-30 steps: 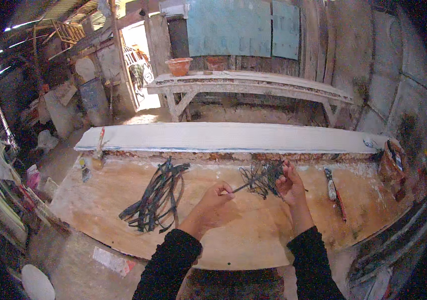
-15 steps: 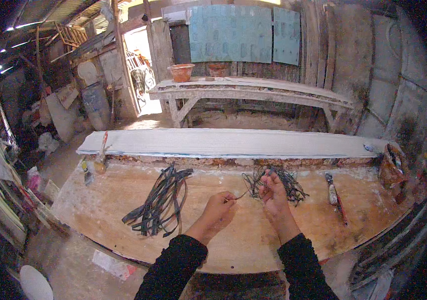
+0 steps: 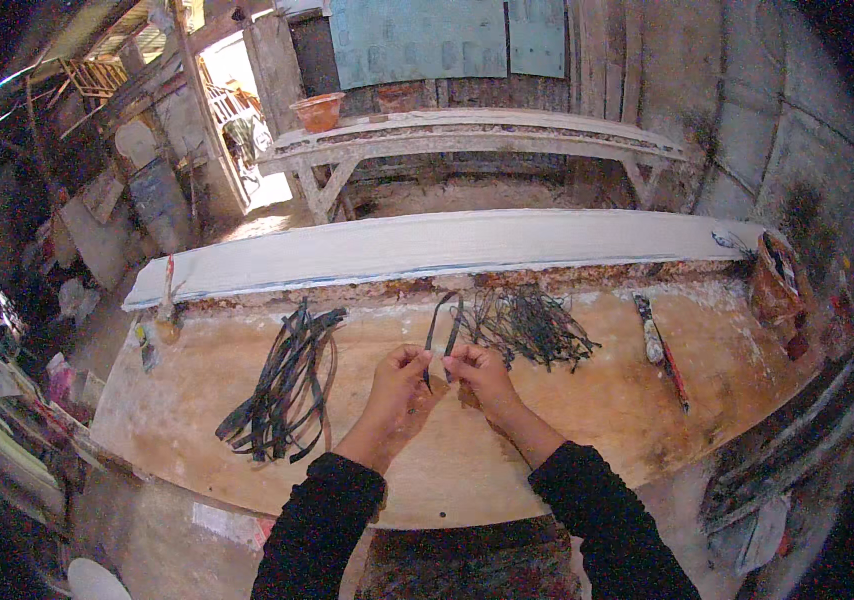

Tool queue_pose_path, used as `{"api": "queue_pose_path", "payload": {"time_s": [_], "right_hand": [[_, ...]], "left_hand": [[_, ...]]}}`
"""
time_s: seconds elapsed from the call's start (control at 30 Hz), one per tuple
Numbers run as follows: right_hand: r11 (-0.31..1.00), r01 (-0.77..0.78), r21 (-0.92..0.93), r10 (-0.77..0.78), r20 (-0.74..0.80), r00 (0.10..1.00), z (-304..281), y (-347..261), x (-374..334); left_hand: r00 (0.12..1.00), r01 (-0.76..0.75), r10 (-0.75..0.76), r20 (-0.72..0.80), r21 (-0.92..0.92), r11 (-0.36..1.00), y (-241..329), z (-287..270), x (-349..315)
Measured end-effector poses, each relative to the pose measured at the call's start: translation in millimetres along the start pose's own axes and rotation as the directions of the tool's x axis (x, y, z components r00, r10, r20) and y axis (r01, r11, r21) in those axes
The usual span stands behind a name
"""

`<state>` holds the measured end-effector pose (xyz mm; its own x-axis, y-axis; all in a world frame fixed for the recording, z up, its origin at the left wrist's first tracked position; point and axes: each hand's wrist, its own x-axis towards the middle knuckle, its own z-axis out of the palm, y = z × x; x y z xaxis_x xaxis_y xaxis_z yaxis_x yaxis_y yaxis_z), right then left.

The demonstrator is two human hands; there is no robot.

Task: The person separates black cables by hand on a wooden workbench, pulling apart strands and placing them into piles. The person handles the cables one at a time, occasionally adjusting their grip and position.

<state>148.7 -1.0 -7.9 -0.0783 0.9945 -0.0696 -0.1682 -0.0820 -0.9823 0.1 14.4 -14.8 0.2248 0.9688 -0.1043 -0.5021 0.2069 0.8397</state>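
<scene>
A dark strip (image 3: 431, 332) rises in a narrow upright loop above the board, one end in each hand. My left hand (image 3: 395, 392) pinches one end between thumb and forefinger. Close beside it, my right hand (image 3: 488, 384) pinches the other end. To the left lies a bundle of flat black strips (image 3: 282, 385), long and loosely folded over. Just beyond my right hand sits a tangled heap of thinner, knotted-looking black strips (image 3: 537, 328). Both hands are over the wooden board (image 3: 447, 480), near its middle.
A long white slab (image 3: 427, 240) runs along the board's far edge. A brush-like tool with a red handle (image 3: 672, 370) lies right of the heap, and a brown bag (image 3: 777, 280) stands at the far right. Behind are a bench (image 3: 487, 143) and an orange basin (image 3: 318, 112).
My right hand has moved left, away from the thin heap, to meet my left hand. The strip now stands looped between them. The view has tilted down a little.
</scene>
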Motion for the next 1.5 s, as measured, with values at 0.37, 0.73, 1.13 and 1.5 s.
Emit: {"api": "queue_pose_path", "payload": {"time_s": [0.37, 0.73, 1.13, 1.5], "right_hand": [[1.000, -0.026, 0.011, 0.025, 0.121, 0.992, -0.8, 7.1, 3.0], [0.992, -0.126, -0.025, 0.128, 0.179, 0.976, -3.8, 10.1, 3.0], [0.981, 0.056, -0.186, -0.024, 0.172, 0.985, -5.3, 17.7, 5.7], [0.994, 0.027, -0.108, -0.012, 0.139, 0.990, 1.3, 4.0, -1.3]], "left_hand": [[0.996, -0.080, 0.085, -0.026, 0.149, 0.986, -8.2, -10.4, 14.6], [0.999, 0.009, -0.003, -0.046, 0.119, 0.993, 4.3, 1.3, 3.5], [1.000, 0.026, -0.026, 0.017, 0.004, 1.000, 5.0, 8.9, -3.5], [0.995, -0.006, -0.005, 0.100, 0.115, 0.993, -0.6, -12.1, 4.4]]}}
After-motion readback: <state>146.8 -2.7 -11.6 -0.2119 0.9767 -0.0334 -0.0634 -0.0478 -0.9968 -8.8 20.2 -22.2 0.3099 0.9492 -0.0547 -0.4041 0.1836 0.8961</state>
